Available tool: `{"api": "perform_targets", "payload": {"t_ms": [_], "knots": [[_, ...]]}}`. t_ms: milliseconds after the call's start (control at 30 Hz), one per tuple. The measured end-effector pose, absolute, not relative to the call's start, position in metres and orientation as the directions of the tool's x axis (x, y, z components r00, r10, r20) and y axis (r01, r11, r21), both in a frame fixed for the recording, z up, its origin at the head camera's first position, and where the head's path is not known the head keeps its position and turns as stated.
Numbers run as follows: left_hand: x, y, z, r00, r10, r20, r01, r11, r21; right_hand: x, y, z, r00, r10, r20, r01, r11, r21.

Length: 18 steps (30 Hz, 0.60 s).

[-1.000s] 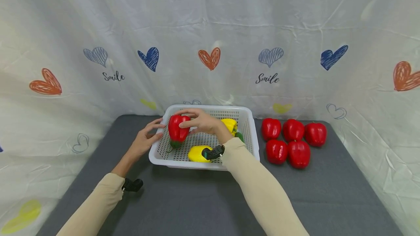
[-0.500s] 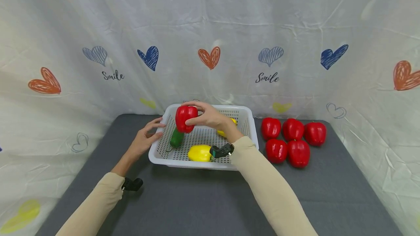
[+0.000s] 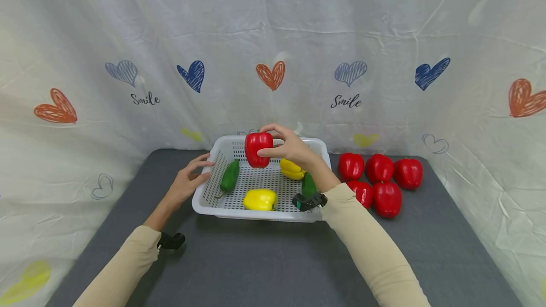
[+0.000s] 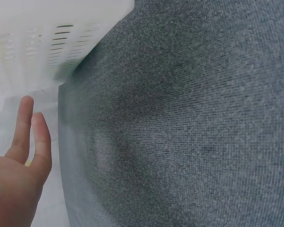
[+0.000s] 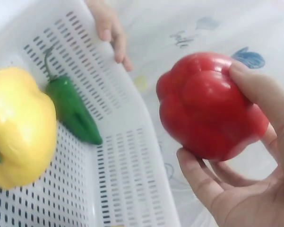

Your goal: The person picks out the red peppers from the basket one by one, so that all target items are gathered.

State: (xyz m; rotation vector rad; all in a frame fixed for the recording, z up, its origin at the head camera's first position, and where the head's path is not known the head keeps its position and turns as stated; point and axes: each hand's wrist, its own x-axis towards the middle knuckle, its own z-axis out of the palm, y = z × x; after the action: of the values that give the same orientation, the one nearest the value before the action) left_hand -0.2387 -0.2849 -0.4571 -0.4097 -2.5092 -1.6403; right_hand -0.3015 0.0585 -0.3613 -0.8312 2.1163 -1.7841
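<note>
My right hand (image 3: 294, 148) grips a red bell pepper (image 3: 256, 148) between thumb and fingers, raised over the back of a white plastic basket (image 3: 256, 215). The right wrist view shows the pepper (image 5: 203, 109) from its lobed end. At the basket's left rim, my left hand (image 3: 185, 181) touches with relaxed, spread fingers; two of them look nearly straight in the left wrist view. Inside the basket lie a green chili pepper (image 3: 230, 176) on the left, a yellow bell pepper (image 3: 259, 200) in front, another yellow pepper (image 3: 291, 169) behind, and a second green pepper (image 3: 308, 185), partly hidden by my right wrist.
Several red bell peppers (image 3: 387, 199) sit grouped on the grey cloth-covered table (image 3: 264, 264), right of the basket; my right sleeve covers part of one. A white curtain (image 3: 230, 27) with printed hearts hangs behind the table and along both sides.
My right hand has lifted the red bell pepper from the basket's left part and carried it up and right, uncovering the green chili pepper. My left hand stays at the rim.
</note>
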Motion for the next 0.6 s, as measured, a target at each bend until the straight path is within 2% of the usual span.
{"api": "perform_targets", "payload": {"t_ms": [200, 433, 600], "knots": [[-0.238, -0.285, -0.457, -0.956, 0.175, 0.235, 0.285, 0.375, 0.882, -0.295, 0.074, -0.360, -0.843, -0.517, 0.146, -0.258, 0.151, -0.954], [-0.239, -0.286, -0.457, -0.955, 0.173, 0.240, 0.290, 0.386, 0.876, -0.286, 0.090, -0.362, -0.868, -0.483, 0.115, -0.190, 0.110, -0.976], [-0.237, -0.285, -0.455, -0.955, 0.173, 0.240, 0.289, 0.377, 0.880, -0.280, 0.102, -0.363, -0.879, -0.457, 0.136, -0.201, 0.095, -0.975]]}}
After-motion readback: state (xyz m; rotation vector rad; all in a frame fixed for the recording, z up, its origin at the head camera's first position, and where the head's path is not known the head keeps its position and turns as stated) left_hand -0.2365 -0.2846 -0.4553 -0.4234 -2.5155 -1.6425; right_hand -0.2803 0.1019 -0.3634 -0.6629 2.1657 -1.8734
